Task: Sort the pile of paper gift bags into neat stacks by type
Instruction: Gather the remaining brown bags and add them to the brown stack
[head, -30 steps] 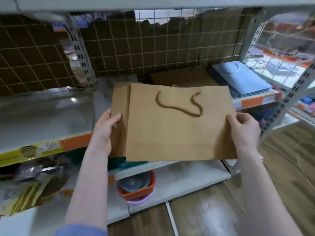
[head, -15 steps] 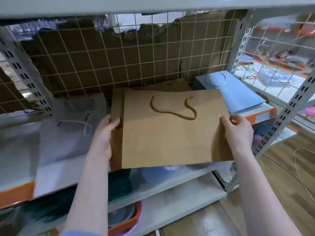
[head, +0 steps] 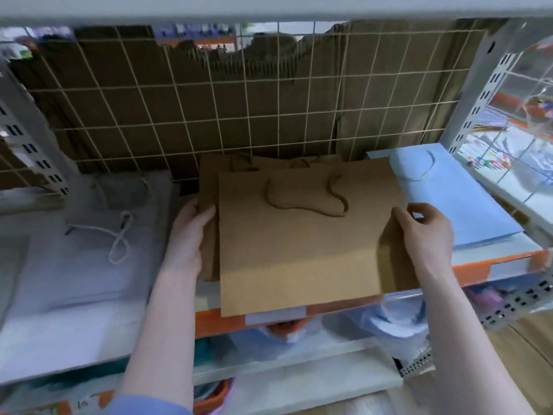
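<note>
A flat brown paper gift bag (head: 299, 244) with a brown cord handle lies across the middle of the shelf, its front edge hanging past the shelf lip. My left hand (head: 191, 232) grips its left side, together with a second brown bag (head: 208, 205) offset beneath it. My right hand (head: 425, 232) holds the right edge, thumb on top. Behind them more brown bags (head: 269, 161) lie flat against the back grid. A stack of light blue bags (head: 454, 199) sits to the right. White-grey bags (head: 89, 235) with pale cord handles lie to the left.
A wire grid backed by torn brown cardboard (head: 239, 109) closes the shelf's rear. A perforated grey upright (head: 478, 94) stands at the right, another at the left. The shelf edge (head: 493, 265) is orange. Lower shelves hold bowls and wrapped goods.
Both hands have carried the brown bags forward and down onto the shelf, over the brown stack between the white-grey and blue bags. The view moved closer to the shelf.
</note>
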### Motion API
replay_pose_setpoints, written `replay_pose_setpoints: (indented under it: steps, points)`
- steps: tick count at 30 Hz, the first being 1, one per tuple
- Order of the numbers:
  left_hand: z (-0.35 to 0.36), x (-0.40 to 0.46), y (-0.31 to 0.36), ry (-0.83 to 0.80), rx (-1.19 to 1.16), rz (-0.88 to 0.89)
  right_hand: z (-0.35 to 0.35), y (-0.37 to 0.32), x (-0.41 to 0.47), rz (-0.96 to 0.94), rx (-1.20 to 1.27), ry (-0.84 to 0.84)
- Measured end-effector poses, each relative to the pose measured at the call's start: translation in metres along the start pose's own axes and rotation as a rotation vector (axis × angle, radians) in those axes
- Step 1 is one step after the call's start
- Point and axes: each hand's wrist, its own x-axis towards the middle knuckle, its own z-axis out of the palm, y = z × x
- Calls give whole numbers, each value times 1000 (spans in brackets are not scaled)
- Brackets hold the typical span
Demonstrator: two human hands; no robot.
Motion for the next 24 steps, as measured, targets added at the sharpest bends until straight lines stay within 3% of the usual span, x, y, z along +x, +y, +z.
replay_pose_setpoints:
  steps: [14,20,24]
  points:
    - [27,14,-12,447,617,248,17,15,77,-26,-33,-136]
    - [30,15,-22,478,652,191,29,11,82,-61,-6,-173]
    - [31,18,-23,396,606,112,46,3,80,-115,-33,-188]
